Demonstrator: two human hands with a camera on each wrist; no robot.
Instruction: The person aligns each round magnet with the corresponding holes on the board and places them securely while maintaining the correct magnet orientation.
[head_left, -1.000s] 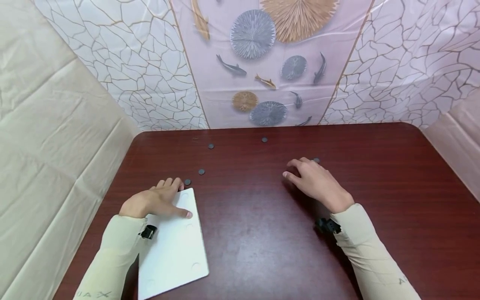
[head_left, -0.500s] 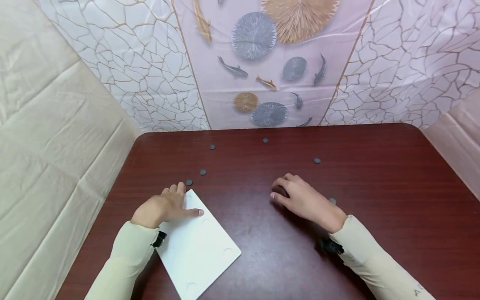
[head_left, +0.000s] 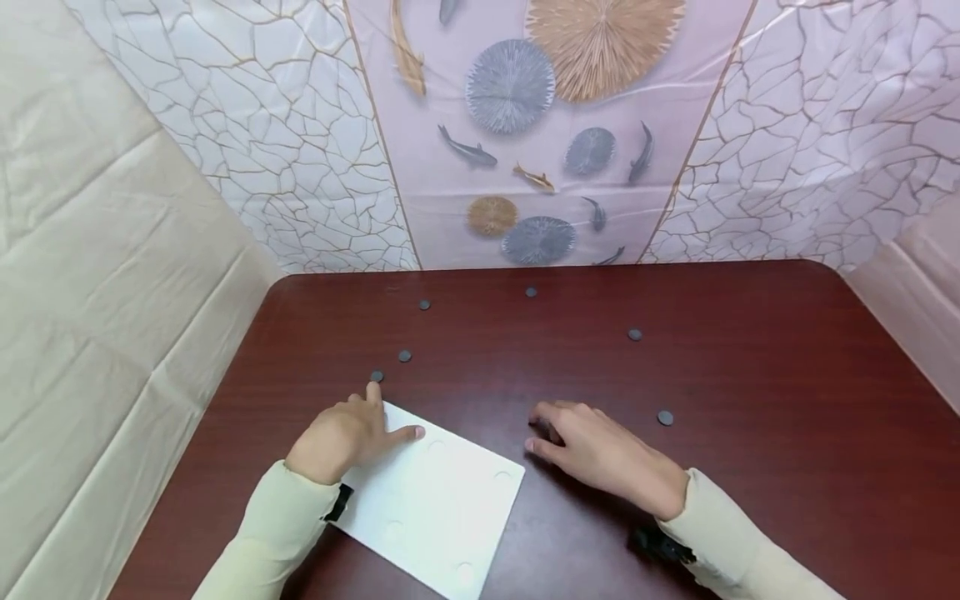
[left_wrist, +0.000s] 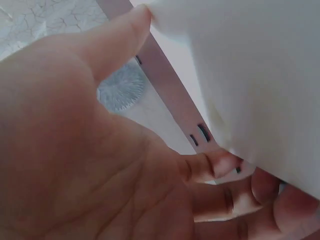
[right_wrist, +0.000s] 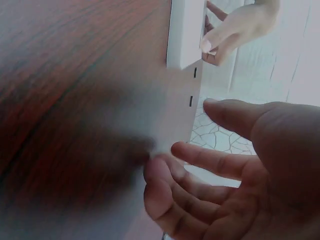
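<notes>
White panel in my left hand, near side of the table; right hand apart from it.
My left hand clamps the panel's far-left corner, thumb on top; whether the underside meets the table I cannot tell. My right hand, fingers loosely bent, stands just off the right corner, a narrow gap between. Six dark discs lie spread beyond, one just past my left hand, two near the far edge.
</notes>
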